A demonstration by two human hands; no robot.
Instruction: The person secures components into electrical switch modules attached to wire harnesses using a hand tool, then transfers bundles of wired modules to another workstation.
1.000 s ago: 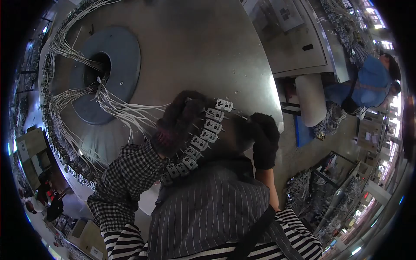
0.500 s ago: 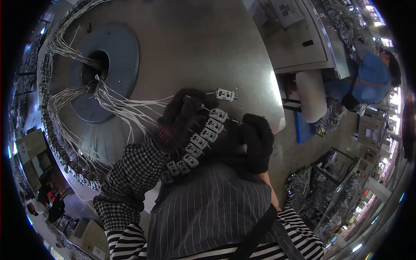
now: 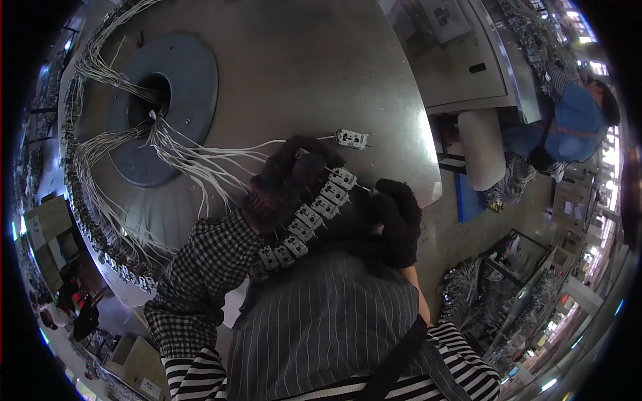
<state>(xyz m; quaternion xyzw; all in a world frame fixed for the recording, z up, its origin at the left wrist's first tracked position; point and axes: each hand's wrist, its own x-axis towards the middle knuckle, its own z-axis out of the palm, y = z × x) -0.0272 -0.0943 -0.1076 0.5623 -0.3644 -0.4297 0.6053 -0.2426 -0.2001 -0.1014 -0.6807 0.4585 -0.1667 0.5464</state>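
My left hand [image 3: 291, 180], in a dark glove, is closed at the upper end of a curved row of small pale connector blocks [image 3: 324, 206], its fingertips against the topmost block [image 3: 342, 178]. White wires [image 3: 221, 164] run to it from the left. Above its fingers a single connector block [image 3: 352, 139] lies on the table at the end of a wire. Also dark-gloved, my right hand [image 3: 399, 224] is closed around a thin metal rod [image 3: 364, 189] that points at the topmost block. The glove hides the rod's other end.
A grey metal table [image 3: 301, 73] bears a round disc [image 3: 200, 87] with a central hole full of wires. Wired blocks line the table's left edge [image 3: 70, 167]. At right are a white cabinet [image 3: 468, 80], a seated person in blue [image 3: 575, 120] and wire bundles [image 3: 461, 287].
My left hand and the row of blocks have shifted slightly right. The loose block has moved a little right and up. My right hand stays nearly in place.
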